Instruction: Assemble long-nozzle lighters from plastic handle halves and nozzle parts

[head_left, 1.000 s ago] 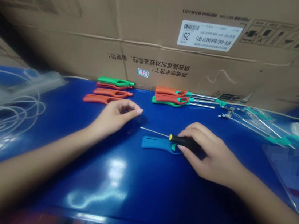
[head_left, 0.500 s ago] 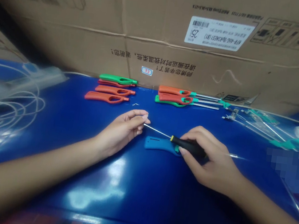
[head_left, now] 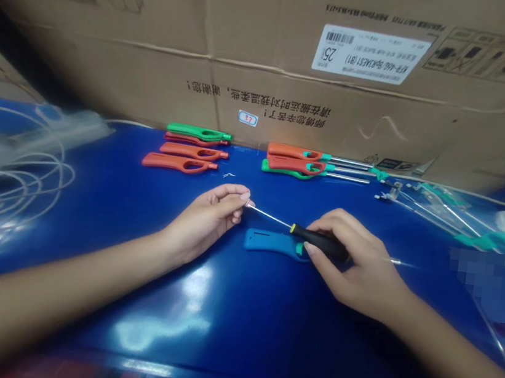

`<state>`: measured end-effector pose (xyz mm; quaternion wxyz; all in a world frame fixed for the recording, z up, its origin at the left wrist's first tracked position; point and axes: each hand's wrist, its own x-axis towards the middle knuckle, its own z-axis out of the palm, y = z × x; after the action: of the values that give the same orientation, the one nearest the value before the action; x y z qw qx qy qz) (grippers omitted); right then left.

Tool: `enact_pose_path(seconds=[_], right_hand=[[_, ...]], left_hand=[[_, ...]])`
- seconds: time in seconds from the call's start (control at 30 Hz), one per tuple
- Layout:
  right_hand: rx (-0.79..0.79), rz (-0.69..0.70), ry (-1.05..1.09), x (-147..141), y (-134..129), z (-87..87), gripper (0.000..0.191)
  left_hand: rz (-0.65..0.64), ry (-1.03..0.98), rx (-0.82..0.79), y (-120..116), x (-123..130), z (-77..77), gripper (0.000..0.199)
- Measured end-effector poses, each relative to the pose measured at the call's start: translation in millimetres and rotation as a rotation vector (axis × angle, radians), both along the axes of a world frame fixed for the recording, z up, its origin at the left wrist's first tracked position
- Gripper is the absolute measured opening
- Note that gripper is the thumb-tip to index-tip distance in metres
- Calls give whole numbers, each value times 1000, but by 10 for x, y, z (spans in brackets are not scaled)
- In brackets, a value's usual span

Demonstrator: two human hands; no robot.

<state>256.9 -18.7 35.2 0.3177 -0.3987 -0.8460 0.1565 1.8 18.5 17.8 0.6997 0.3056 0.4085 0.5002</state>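
closer, the left hand [head_left: 204,223] sits fingers together at the tip of the screwdriver [head_left: 320,242] pinched in the right hand [head_left: 353,270]

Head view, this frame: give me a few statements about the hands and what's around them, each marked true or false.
The right hand grips a screwdriver with a black handle and yellow collar. True.

The left hand holds the blue plastic handle. False: that handle lies on the blue bench, and the left hand is at the shaft's far end.

A coil of white cable lies at the left of the blue bench. True.

The orange and green plastic handles are inside a cardboard carton. False: they lie on the blue bench, in front of the cardboard carton.
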Motion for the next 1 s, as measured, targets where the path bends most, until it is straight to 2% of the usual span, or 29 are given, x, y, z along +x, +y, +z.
enact_pose_path(seconds=[0.27,0.47,0.6,0.8,0.9,1.0], right_hand=[[14,-3,25,8,-6,10,14],[-75,-60,155,72,41,123,12],[-218,-155,297,152,82,165,9],[-488,-236,731,183,114,124,19],[-534,-248,869,153,145,115,20],[-519,-258,909,121,162,95,18]], left_hand=[[-2,-2,-12,8,-1,8,11],[-65,15,35,-3,-7,14,22],[-114,62,132,-36,-6,26,23],[-209,248,348,-111,-35,-3,29],[-299,388,506,-149,-38,-19,26],[-334,504,625,-174,-27,-18,23]])
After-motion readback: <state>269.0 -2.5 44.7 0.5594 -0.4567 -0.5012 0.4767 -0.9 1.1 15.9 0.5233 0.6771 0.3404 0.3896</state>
